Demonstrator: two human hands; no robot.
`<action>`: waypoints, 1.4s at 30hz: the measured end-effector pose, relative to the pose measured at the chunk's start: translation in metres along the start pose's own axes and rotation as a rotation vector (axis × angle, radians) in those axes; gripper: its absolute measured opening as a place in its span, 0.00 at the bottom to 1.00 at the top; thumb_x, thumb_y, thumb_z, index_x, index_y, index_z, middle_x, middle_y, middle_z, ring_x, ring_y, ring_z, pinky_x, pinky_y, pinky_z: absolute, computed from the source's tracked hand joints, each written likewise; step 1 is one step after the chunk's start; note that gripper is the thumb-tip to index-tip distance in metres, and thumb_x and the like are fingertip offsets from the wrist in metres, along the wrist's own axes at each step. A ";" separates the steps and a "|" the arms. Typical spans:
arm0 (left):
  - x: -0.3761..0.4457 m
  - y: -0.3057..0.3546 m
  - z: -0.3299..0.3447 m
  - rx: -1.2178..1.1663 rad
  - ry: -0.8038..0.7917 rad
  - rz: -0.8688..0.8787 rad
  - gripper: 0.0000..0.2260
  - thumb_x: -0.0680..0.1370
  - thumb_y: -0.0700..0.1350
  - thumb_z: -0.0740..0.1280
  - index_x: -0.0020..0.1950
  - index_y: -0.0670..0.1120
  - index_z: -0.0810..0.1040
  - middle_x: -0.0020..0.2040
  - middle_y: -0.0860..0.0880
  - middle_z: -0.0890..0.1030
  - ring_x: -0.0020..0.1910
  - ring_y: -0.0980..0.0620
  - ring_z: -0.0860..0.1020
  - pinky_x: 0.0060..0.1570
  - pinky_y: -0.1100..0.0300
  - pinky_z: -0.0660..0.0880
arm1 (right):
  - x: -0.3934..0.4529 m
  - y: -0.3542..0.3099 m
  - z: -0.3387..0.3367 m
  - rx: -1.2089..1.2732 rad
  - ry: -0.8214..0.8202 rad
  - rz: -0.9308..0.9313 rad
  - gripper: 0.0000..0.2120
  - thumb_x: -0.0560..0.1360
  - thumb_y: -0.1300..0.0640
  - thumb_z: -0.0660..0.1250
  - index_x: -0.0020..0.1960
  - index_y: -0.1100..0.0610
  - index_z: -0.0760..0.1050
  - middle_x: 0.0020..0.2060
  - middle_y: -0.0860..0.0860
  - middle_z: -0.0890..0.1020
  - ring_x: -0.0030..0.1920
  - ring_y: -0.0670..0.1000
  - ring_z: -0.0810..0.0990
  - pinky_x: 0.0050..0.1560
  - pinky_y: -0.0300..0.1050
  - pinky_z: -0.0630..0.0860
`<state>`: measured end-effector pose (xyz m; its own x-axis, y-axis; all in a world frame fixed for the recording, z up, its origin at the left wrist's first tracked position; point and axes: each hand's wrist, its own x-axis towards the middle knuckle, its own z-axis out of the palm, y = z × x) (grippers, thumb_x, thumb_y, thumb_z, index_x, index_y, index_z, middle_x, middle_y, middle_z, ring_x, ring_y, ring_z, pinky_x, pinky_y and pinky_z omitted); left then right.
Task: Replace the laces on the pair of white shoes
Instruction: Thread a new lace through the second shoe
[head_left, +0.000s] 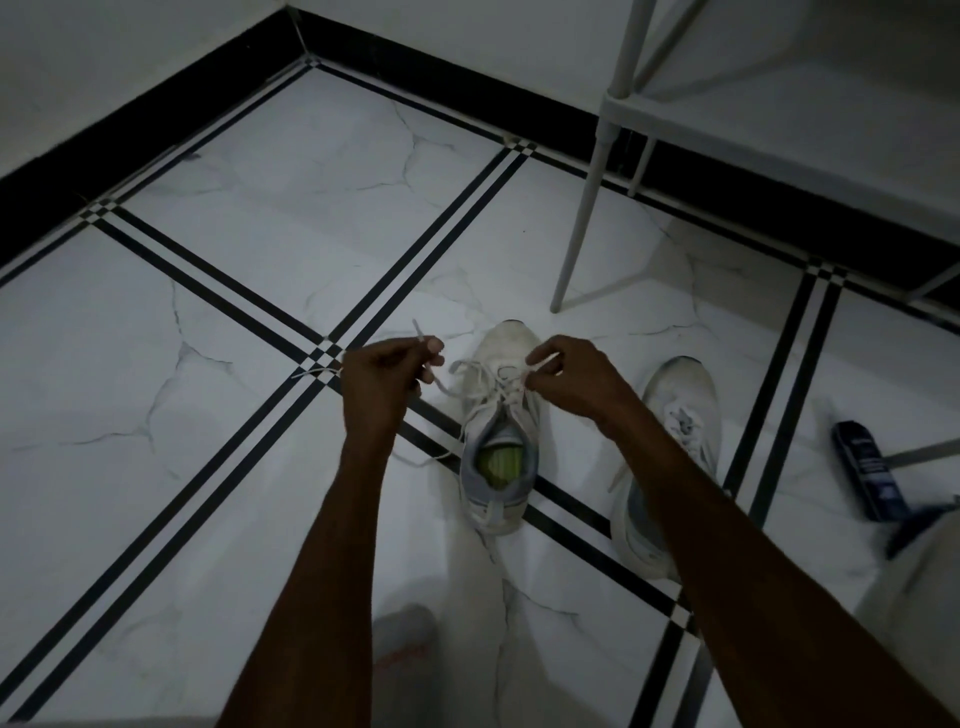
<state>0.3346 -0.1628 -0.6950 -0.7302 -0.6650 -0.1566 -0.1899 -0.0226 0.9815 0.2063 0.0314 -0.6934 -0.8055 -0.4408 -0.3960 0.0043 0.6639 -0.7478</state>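
Two white shoes stand on the tiled floor. The nearer one, the middle shoe (501, 415), has a green insole and a loose white lace (470, 382) threaded through its upper eyelets. My left hand (382, 382) pinches one end of that lace, out to the shoe's left. My right hand (571, 379) pinches the other end above the shoe's tongue. The second shoe (680, 415) lies to the right, partly hidden behind my right forearm, with its own lace still in.
A white rack leg (582, 208) stands just beyond the shoes, with a shelf (779, 135) above it at the upper right. A dark blue box (865, 467) lies on the floor at the right. A black skirting runs along the walls.
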 end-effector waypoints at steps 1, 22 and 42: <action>-0.001 -0.004 0.005 0.053 -0.022 0.027 0.07 0.78 0.45 0.74 0.49 0.42 0.87 0.39 0.43 0.86 0.33 0.52 0.78 0.33 0.61 0.74 | -0.002 0.001 -0.004 -0.043 -0.050 0.027 0.14 0.69 0.53 0.77 0.53 0.54 0.80 0.46 0.51 0.83 0.46 0.49 0.81 0.40 0.38 0.74; -0.016 -0.031 0.048 0.597 -0.290 0.249 0.04 0.75 0.44 0.76 0.48 0.46 0.87 0.44 0.51 0.86 0.38 0.66 0.79 0.44 0.79 0.72 | -0.013 0.035 0.021 0.377 -0.111 0.152 0.03 0.73 0.65 0.74 0.46 0.64 0.84 0.43 0.63 0.85 0.46 0.59 0.85 0.49 0.52 0.84; -0.026 -0.025 0.053 0.691 -0.307 0.276 0.05 0.73 0.41 0.76 0.46 0.41 0.87 0.44 0.45 0.83 0.42 0.53 0.77 0.40 0.75 0.67 | -0.016 0.023 0.019 0.604 -0.200 0.335 0.10 0.75 0.71 0.69 0.56 0.74 0.78 0.42 0.61 0.82 0.41 0.53 0.82 0.40 0.41 0.84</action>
<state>0.3234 -0.1053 -0.7216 -0.9388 -0.3421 -0.0401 -0.2662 0.6466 0.7149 0.2302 0.0418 -0.7142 -0.5800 -0.4123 -0.7025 0.6058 0.3582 -0.7104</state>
